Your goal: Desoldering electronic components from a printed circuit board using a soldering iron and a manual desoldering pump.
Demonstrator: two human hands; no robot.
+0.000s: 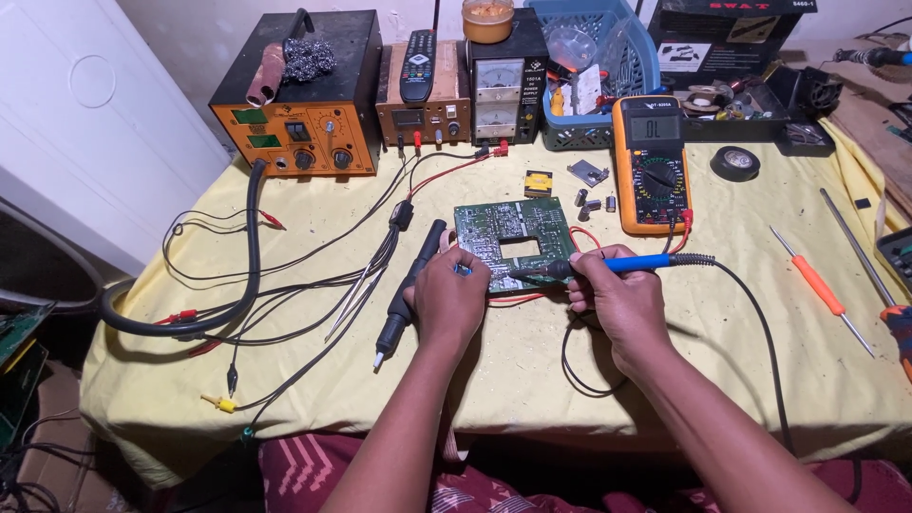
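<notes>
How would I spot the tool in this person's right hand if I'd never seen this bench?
Start at the yellow-covered table and find the green circuit board in its middle. The right hand holds a soldering iron with its tip on that board. Unlike the orange screwdriver lying further right, it has a blue handle and a trailing black cord.

board [514, 242]: green circuit board, solder side up, with a rectangular cut-out near its middle; lies flat on the yellow-covered surface [532, 370], its near-left corner under the left hand [448, 299].
iron [608, 265]: pen-shaped tool with blue handle and black front part; lies nearly level, tip pointing left onto the board's near edge; held in the right hand [616, 302].
cord [760, 323]: black, runs from the iron's rear rightward and curves down off the surface.
</notes>
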